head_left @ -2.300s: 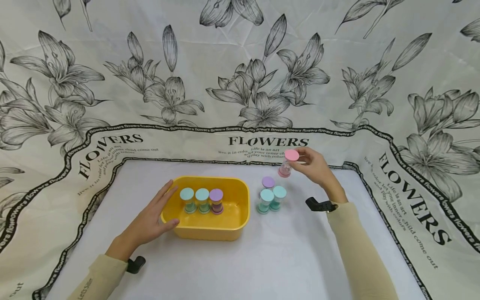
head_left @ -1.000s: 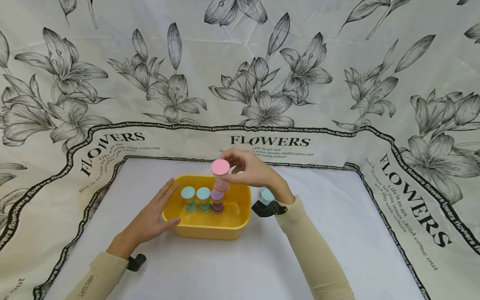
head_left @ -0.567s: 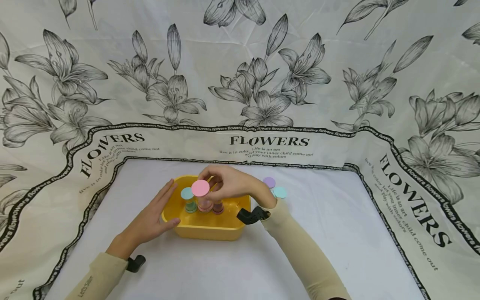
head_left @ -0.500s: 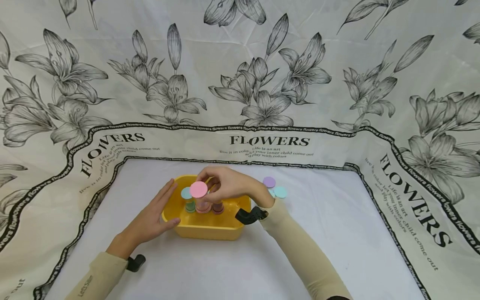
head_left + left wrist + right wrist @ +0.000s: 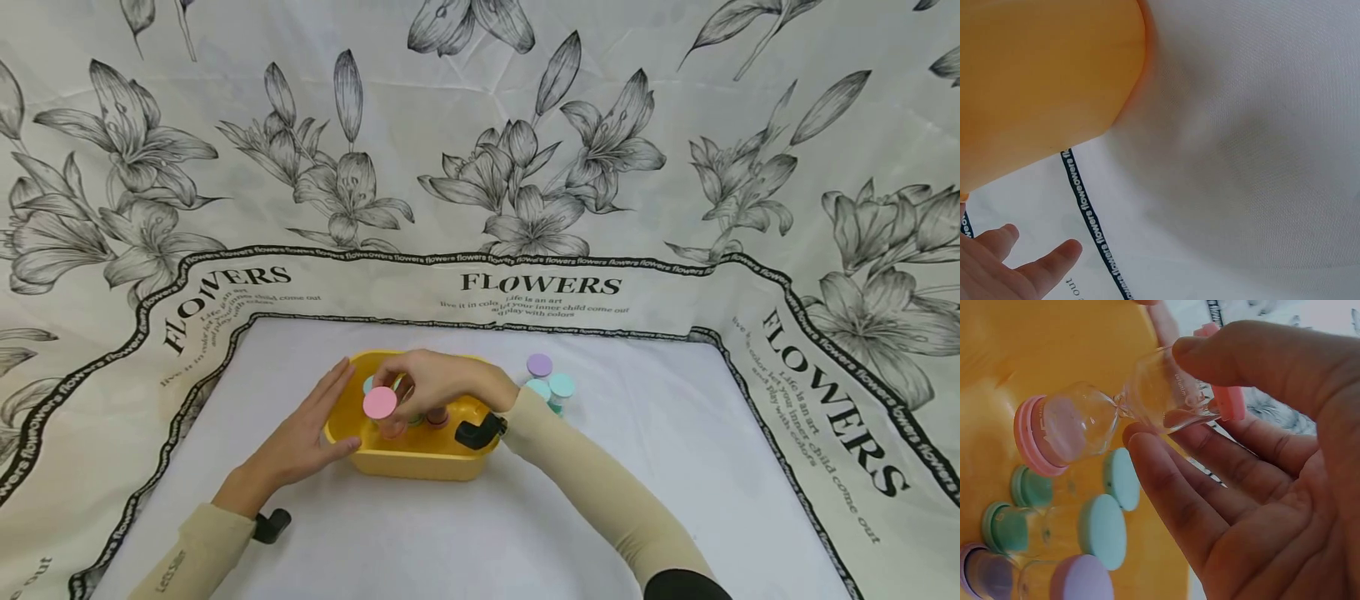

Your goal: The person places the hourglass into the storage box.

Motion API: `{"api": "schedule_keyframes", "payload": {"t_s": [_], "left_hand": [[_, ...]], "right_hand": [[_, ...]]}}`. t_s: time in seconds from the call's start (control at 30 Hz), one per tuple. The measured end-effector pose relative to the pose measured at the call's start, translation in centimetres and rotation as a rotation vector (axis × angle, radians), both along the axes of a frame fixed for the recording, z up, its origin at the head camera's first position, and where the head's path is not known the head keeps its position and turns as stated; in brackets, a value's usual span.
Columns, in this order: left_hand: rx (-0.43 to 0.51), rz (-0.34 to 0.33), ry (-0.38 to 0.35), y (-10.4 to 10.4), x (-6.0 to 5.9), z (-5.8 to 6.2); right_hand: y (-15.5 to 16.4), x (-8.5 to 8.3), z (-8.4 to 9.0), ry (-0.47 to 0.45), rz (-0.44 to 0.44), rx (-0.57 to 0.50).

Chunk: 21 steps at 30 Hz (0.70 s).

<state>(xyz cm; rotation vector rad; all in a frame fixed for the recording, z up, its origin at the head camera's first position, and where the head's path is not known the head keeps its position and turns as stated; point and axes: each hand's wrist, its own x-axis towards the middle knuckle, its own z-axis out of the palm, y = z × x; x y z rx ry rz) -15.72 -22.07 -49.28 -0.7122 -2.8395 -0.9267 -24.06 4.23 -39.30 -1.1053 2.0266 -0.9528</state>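
My right hand (image 5: 435, 379) pinches a pink-capped sand timer (image 5: 379, 402) between thumb and fingers, inside the left part of a yellow tub (image 5: 420, 467). In the right wrist view the glass and pink sand of this timer show; whether its base touches the tub floor I cannot tell. Beside it stand two teal sand timers (image 5: 1102, 531) and a purple sand timer (image 5: 1082, 578) in a row, mostly hidden by the right hand in the head view. My left hand (image 5: 303, 429) rests at the tub's left end, fingers extended along the rim and thumb at the front.
Right of the tub, on the white tablecloth (image 5: 570, 517), a purple-capped timer (image 5: 539, 365) and two teal-capped timers (image 5: 561, 386) stand close together. A cloth printed with flowers (image 5: 532, 217) rises behind the table.
My right hand has carried the pink sand timer from beside the loose timers leftward over the tub and lowered it at the left of the row. The left hand has stayed in place.
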Motion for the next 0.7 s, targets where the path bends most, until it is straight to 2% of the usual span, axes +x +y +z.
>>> {"api": "schedule_keyframes", "payload": {"t_s": [0.1, 0.2, 0.47, 0.63, 0.7], "left_hand": [[-0.002, -0.006, 0.006, 0.0, 0.0, 0.0], [-0.001, -0.007, 0.009, 0.0, 0.1, 0.0], [-0.002, -0.003, 0.004, 0.0, 0.1, 0.2], [0.004, -0.005, -0.001, 0.1, 0.1, 0.2], [0.001, -0.004, 0.001, 0.1, 0.1, 0.2]], "right_hand": [[-0.4, 0.1, -0.3, -0.037, 0.001, 0.044], [-0.9, 0.0, -0.7, -0.027, 0.013, 0.070], [-2.0, -0.6, -2.1, 0.100, 0.095, 0.069], [-2.5, -0.8, -2.5, 0.211, 0.130, 0.143], [-2.7, -0.8, -2.6, 0.218, 0.125, 0.178]]}}
